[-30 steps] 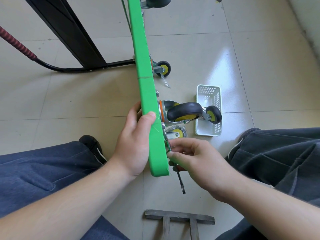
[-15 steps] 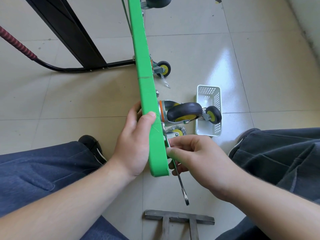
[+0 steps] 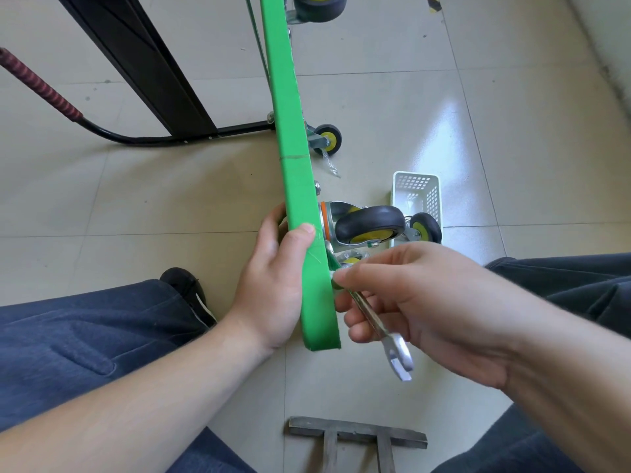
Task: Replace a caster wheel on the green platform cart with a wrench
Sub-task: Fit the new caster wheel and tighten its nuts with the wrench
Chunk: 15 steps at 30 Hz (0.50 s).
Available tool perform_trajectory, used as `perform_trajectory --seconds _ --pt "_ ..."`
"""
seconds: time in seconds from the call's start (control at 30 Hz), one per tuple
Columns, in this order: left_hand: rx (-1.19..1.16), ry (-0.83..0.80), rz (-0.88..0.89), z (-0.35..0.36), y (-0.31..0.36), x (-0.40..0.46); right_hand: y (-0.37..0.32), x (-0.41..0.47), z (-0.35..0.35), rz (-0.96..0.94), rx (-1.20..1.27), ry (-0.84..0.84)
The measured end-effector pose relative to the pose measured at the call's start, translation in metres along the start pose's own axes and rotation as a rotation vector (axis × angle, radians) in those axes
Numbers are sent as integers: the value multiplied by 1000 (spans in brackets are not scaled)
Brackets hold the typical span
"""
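Both grips hold: left hand (image 3: 273, 285) the green cart (image 3: 293, 158), right hand (image 3: 420, 308) the wrench (image 3: 392, 346), its head hidden.

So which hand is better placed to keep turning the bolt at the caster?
Right hand: it already grips the silver metal wrench, whose head sits at the caster mount. The left hand grips the green platform cart's edge, steadying it.

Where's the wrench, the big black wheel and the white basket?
wrench (image 3: 397, 353), head view, on its open jaw end below the hand.
caster wheel (image 3: 370, 221), head view, on its black tyre.
white basket (image 3: 415, 184), head view, on its far perforated wall.
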State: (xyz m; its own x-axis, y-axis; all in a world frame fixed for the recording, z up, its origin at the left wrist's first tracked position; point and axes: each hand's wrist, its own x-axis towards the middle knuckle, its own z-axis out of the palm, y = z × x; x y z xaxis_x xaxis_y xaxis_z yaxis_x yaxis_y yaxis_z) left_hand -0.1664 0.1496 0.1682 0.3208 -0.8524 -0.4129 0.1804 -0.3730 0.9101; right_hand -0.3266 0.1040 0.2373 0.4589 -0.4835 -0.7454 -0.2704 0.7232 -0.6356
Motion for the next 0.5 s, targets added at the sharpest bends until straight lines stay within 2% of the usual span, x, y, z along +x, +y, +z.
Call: perform_trajectory --seconds 0.5 --pt "23 28 5 1 2 -1 6 -13 -13 46 -77 -49"
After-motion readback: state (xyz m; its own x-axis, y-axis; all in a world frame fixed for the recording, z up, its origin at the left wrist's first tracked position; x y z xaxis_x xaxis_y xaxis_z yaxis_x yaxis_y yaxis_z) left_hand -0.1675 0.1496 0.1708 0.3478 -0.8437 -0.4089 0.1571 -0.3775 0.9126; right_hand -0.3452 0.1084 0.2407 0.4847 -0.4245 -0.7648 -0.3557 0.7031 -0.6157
